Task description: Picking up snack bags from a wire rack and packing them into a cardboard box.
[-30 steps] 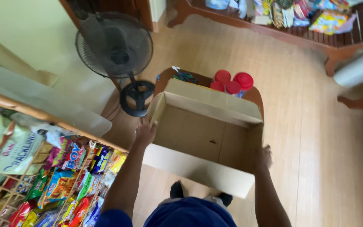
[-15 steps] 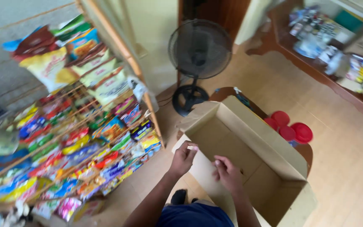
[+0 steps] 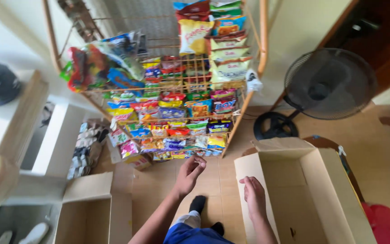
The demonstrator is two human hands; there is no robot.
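The left hand (image 3: 189, 174) hung in the air with its fingers loosely curled and nothing in them, reaching toward the lowest shelf of the tall orange wire rack of bright snack packets (image 3: 177, 104). It stood near that shelf but touched nothing. The right hand (image 3: 254, 195) was held palm-down with its fingers half open, also empty, at the near left flap of the large open brown cardboard box (image 3: 303, 190); whether it touched the flap could not be told.

The box stood to the right of the rack, its 4 flaps spread, its inside bare, and its lower right corner cut off by the frame. A 2nd, smaller cardboard box (image 3: 89, 212) lay at the lower left, only partly in view. The black pedestal fan (image 3: 326, 86) stood behind the big box, beside the rack.

The packets were blurred, most at the rack's upper left, so their kinds were hard to make out. Red round plastic shapes (image 3: 384, 219) showed at the bottom right edge, mostly hidden by the box. The person's legs were cut off below.
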